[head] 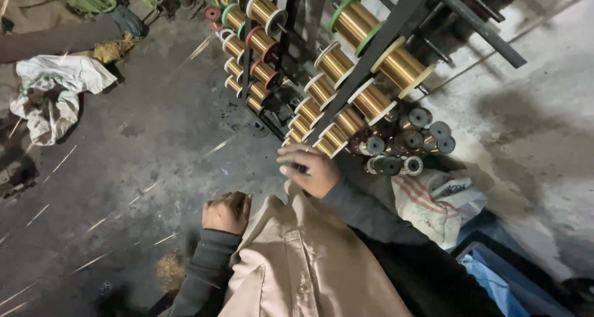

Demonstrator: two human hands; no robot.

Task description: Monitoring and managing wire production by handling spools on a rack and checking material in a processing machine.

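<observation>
Below the head camera, a beige shirt (303, 261) fills the lower middle of the view, its collar end pinched up by the right hand (311, 169). That hand's fingers are bent and pressed close together around the cloth, just in front of the lowest spools; whether the fingertips also touch a spool cannot be told, since the knuckles cover them. The left hand (227, 212) sits at the shirt's left edge, curled into a loose fist with the fingers tucked under, so what they grip, if anything beyond the fabric's edge, is hidden. Both wrists wear dark grey sleeves (204, 273), cut off by the bottom edge.

Just beyond the right hand stands a dark metal rack (383, 35) loaded with spools of copper-coloured wire (352, 23), with white, green and red end flanges; the rack's top runs out of the picture. Beside its foot lies a cluster of smaller dark spools (411, 140), half in shadow. A white woven sack with red stripes (436, 202) rests to the right, and a blue container (495, 280) is partly cut off in the corner. Across the grey concrete floor (154, 137), crumpled white cloth (52, 91) lies far left, well apart.
</observation>
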